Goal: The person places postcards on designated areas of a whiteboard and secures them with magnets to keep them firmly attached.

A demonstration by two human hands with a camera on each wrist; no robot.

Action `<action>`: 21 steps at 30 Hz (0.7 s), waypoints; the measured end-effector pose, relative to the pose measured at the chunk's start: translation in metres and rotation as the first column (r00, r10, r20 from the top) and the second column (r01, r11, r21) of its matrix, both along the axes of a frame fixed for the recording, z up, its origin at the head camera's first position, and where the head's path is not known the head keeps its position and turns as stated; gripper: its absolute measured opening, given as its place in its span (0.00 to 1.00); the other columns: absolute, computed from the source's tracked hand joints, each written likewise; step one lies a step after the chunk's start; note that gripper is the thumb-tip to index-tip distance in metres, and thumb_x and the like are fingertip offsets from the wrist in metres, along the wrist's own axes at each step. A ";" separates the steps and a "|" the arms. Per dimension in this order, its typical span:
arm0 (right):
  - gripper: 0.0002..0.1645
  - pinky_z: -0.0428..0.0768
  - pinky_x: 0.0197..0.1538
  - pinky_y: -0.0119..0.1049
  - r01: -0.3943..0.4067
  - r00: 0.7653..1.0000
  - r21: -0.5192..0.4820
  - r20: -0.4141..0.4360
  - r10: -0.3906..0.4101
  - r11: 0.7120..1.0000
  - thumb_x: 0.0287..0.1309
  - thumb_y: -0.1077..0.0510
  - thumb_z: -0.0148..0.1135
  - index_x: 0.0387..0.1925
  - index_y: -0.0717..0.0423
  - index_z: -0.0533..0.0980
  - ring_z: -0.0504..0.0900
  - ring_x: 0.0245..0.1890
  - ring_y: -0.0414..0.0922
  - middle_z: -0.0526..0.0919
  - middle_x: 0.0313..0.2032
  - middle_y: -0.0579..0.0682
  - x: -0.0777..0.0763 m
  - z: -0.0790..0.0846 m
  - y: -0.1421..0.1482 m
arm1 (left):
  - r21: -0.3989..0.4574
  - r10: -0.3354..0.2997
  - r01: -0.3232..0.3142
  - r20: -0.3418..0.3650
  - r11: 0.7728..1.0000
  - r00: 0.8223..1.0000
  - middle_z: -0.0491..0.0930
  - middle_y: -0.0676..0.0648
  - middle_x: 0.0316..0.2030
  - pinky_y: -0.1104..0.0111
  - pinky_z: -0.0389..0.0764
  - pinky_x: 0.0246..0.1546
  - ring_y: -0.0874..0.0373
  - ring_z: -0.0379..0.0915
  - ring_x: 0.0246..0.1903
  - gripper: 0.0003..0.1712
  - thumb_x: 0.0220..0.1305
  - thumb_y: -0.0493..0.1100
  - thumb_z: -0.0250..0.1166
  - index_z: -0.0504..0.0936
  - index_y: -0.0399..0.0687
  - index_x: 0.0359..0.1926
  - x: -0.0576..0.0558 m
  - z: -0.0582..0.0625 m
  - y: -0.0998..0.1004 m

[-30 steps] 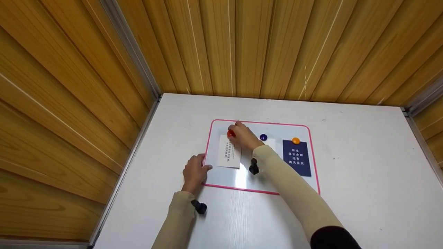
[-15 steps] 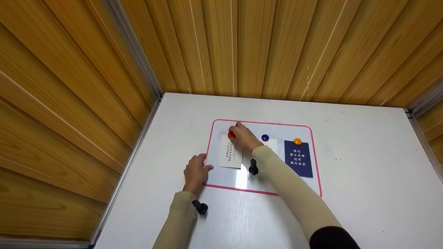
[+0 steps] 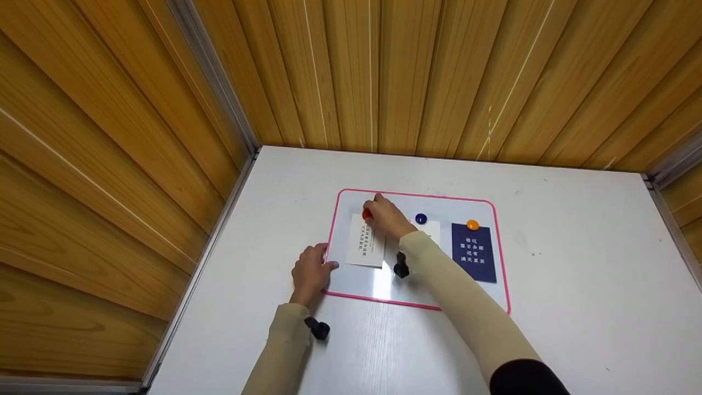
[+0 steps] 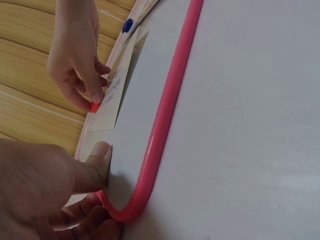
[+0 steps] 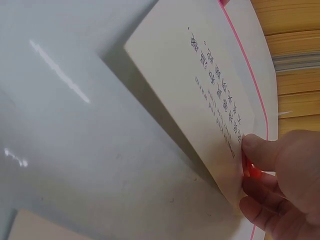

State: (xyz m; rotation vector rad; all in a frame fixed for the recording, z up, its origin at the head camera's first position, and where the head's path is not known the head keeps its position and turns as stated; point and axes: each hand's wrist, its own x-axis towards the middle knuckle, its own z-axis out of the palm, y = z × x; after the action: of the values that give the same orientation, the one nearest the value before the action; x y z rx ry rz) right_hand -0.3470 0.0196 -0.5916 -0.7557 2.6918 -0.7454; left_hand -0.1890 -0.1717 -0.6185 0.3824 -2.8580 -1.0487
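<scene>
A whiteboard (image 3: pixel 351 282) with a pink rim lies on the white table. My left hand (image 3: pixel 310 273) grips its left edge, the thumb (image 4: pixel 101 159) on the face and the fingers curled at the rim. Near the upper left of the board, my right hand (image 3: pixel 388 218) pinches a round red magnet (image 3: pixel 366 214) at the top of a white printed card (image 3: pixel 364 247). The right wrist view shows the magnet (image 5: pixel 255 172) between thumb and fingers, partly hidden, and the card's lower part (image 5: pixel 150 55) standing a little off the board.
Right of that card, a dark blue magnet (image 3: pixel 420 219) sits above another white card (image 3: pixel 433 230), largely hidden by my right arm. An orange magnet (image 3: pixel 472 225) is on a navy card (image 3: pixel 476 263) at the board's right. Wood-look panels (image 3: pixel 395 82) wall the table's back.
The head view has shifted very slightly. Both hands keep their places, the left at the whiteboard's edge and the right on the red magnet.
</scene>
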 end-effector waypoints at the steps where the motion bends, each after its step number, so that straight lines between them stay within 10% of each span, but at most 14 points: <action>1: 0.16 0.75 0.57 0.45 -0.005 1.000 0.005 -0.011 0.005 1.000 0.72 0.62 0.60 0.59 0.56 0.79 0.75 0.48 0.49 0.74 0.51 0.53 0.000 0.000 0.000 | 0.001 0.000 0.000 0.000 1.000 1.000 0.79 0.47 0.38 0.55 0.77 0.42 0.53 0.74 0.35 0.29 0.60 0.42 0.76 0.81 0.46 0.62 0.000 0.000 0.000; 21: 0.20 0.74 0.62 0.47 -0.004 1.000 -0.003 -0.009 0.004 1.000 0.76 0.63 0.52 0.65 0.55 0.75 0.73 0.54 0.49 0.73 0.57 0.54 0.004 -0.002 0.001 | -0.010 -0.007 0.007 -0.001 1.000 1.000 0.78 0.48 0.34 0.57 0.75 0.38 0.53 0.71 0.32 0.30 0.59 0.42 0.76 0.81 0.44 0.63 -0.002 -0.002 -0.001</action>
State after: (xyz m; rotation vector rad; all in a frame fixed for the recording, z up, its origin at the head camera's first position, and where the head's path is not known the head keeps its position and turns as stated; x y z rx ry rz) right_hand -0.3426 0.0209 -0.5936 -0.7673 2.6969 -0.7474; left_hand -0.1910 -0.1730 -0.6207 0.3715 -2.8651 -1.0350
